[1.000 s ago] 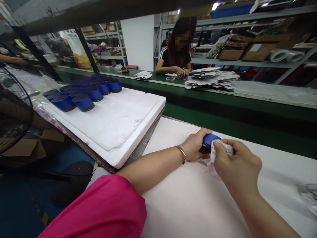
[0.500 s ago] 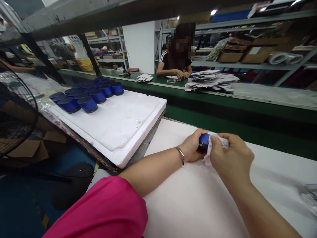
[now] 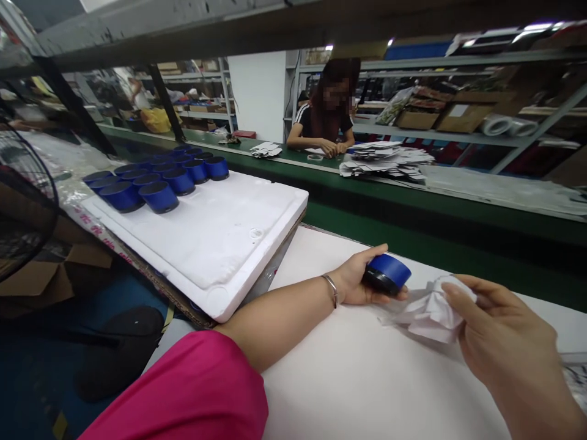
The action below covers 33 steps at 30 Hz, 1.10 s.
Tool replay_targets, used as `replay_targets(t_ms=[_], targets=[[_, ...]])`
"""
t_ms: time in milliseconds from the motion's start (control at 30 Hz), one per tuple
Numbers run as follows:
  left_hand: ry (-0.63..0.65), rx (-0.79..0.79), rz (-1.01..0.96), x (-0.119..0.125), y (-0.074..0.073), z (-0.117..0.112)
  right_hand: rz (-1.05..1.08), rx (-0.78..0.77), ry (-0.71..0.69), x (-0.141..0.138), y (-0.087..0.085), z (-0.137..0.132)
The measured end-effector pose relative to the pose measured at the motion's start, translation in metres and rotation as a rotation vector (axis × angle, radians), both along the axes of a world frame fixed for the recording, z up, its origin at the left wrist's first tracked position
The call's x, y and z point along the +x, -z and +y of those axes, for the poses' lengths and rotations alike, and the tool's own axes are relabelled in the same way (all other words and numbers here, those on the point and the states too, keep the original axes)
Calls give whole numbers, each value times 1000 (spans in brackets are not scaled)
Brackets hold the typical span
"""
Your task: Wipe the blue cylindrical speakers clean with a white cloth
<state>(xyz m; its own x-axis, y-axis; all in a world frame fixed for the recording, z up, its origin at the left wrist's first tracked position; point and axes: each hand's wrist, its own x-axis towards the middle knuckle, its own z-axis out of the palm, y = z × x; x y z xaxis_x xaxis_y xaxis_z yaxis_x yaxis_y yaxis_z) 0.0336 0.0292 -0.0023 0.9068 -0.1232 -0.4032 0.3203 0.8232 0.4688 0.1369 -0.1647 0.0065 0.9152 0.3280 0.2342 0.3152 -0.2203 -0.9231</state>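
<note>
A short blue cylinder with a black base, which looks like a small speaker (image 3: 389,273), lies tilted in my left hand (image 3: 355,278). The fingers and thumb of that hand wrap round its black end, and the blue side faces right. My right hand (image 3: 499,327) pinches a crumpled white cloth (image 3: 438,308), whose loose end hangs just right of the blue cylinder, apart from it. Below both hands is the white work surface (image 3: 367,373). Several more blue cylinders (image 3: 158,195) with dark tops stand in rows on a white foam board (image 3: 215,238) to the left.
Beyond the work surface runs a green conveyor belt (image 3: 339,211). Across it a person (image 3: 325,116) sits with both hands by a pile of white folded cards (image 3: 385,160). A black fan (image 3: 27,201) stands at far left. A grey beam (image 3: 257,27) crosses overhead.
My right hand has drawn the cloth off the blue cylinder and moved right and down. My left hand keeps hold of the cylinder, more of which now shows.
</note>
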Motion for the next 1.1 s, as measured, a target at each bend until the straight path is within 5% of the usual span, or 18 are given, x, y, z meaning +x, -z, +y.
replay_targets(t_ms=[133,333,667,867,1100], targets=[[47,-43,-28,1,1,3,107,-48,47,-19,5,-10],[-73,140,4,-2,-1,-12,-168,-174,22,-46,-8,16],[-219,304,14,-2,-8,-27,-24,-144,52,-14,-14,65],[-128,276,-4,-2,-5,-24,241,23,41,-7,-10,37],[-23,272,13,3,-6,-17,14,-148,46,-39,-13,12]])
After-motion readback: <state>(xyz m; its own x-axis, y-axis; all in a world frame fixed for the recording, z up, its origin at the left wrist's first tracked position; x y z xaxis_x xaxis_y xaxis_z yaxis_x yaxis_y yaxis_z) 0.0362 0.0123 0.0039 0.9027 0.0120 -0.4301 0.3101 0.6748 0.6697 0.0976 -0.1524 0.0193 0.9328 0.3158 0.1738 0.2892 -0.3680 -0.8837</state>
